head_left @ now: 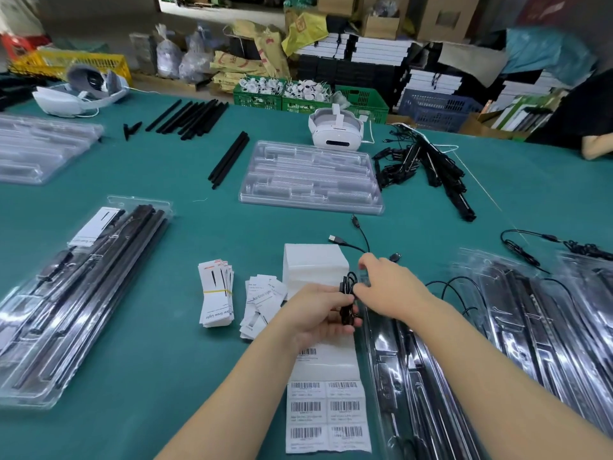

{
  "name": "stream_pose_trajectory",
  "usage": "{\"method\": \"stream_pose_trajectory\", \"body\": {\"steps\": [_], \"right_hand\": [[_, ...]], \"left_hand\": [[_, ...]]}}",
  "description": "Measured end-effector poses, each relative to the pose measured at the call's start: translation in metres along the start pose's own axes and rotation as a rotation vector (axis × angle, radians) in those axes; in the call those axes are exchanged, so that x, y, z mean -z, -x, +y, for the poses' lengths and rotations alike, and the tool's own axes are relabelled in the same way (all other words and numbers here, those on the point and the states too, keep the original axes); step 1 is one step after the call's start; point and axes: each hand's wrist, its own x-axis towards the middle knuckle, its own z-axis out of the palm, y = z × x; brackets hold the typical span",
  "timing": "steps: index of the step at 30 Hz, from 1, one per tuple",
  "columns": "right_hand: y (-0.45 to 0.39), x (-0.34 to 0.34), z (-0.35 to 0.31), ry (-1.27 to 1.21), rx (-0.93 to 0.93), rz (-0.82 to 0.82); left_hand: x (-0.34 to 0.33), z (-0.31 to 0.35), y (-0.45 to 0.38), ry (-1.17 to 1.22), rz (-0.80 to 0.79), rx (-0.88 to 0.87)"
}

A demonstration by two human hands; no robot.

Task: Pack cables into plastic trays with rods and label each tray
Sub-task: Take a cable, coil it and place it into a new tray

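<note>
Our left hand (318, 312) grips the coiled cable (349, 300) just above the tray (394, 353), and our right hand (384, 283) pinches the loops. We reckon the loose plug ends (336, 239) could spring the coil apart or snag the labels (326, 413).

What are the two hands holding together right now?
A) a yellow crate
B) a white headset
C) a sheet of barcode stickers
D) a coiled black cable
D: the left hand and right hand both pinch a coiled black cable above the barcode sticker sheet.
</note>
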Motion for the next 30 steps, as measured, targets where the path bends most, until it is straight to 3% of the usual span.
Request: {"method": "stream_pose_trajectory", "body": {"steps": [5,9,15,20,26,30], "right_hand": [[-0.001,0.001,0.011,-0.142,0.017,0.007],[0.003,0.0,0.019,-0.272,0.03,0.017],[0.005,-0.003,0.021,-0.259,0.064,0.045],[0.003,-0.005,0.023,-0.237,0.057,0.031],[0.004,-0.009,0.026,-0.222,0.067,0.045],[0.004,-0.011,0.031,-0.263,0.07,0.037]], "left_hand": [[-0.005,-0.004,-0.001,-0.11,0.036,-0.026],[-0.014,-0.008,-0.003,-0.287,0.158,-0.094],[-0.033,0.001,-0.01,-0.863,0.237,-0.172],[-0.037,0.017,-0.008,-0.699,0.049,0.021],[-0.041,0.005,-0.01,-0.709,0.227,-0.038],[-0.042,0.001,-0.011,-1.03,0.322,-0.204]]}}
